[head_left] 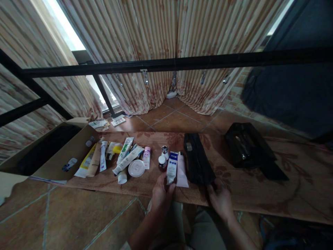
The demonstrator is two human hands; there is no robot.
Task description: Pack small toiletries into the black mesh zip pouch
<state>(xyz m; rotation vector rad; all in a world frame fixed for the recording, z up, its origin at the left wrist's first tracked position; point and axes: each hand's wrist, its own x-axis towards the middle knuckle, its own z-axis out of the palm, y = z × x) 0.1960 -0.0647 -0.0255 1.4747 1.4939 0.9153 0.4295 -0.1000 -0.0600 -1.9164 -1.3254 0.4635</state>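
My left hand [161,195] rests at the near edge of a patterned brown mat [286,187], fingertips touching the bottom of a white and blue tube [172,167]. A pink tube [181,172] lies right beside it. My right hand [220,199] sits at the near end of a black pouch [197,159], touching its corner. Whether either hand grips anything is unclear. Behind the tubes stand a small silver-capped bottle [164,150] and a small white-capped jar [161,161].
Several tubes and a round white lid [136,168] lie in a row on the mat's left part. An open cardboard box [65,152] sits at far left. A larger black bag [247,146] lies at right. Black metal bars [177,63] cross overhead; curtains hang behind.
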